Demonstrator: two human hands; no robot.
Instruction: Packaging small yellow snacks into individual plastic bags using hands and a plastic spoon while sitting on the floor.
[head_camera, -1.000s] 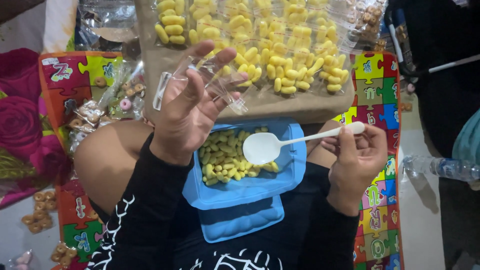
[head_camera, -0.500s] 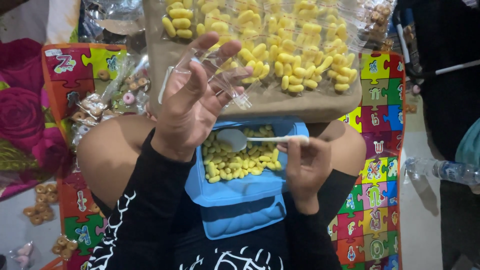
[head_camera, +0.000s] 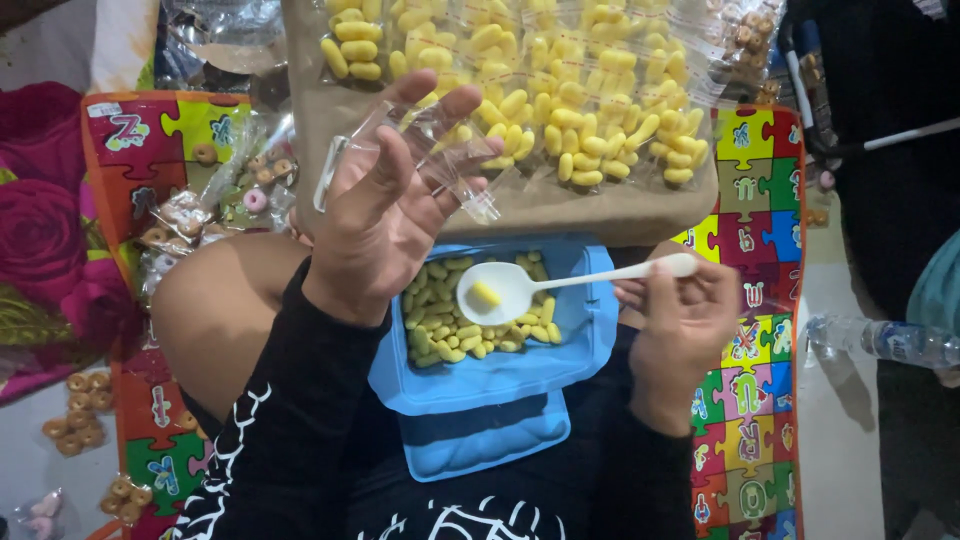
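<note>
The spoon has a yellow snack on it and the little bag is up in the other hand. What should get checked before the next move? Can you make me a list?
1. White spoon gripped by right hand: ok.
2. Snack piece sits in the spoon bowl: ok, just one.
3. Clear bag held up by left hand: ok.
4. Bag mouth open wide enough: cannot tell.
5. Spoon is over the blue container, so spills land inside: ok.
6. Spoon close to the bag: not ok, it sits lower, apart.
</note>
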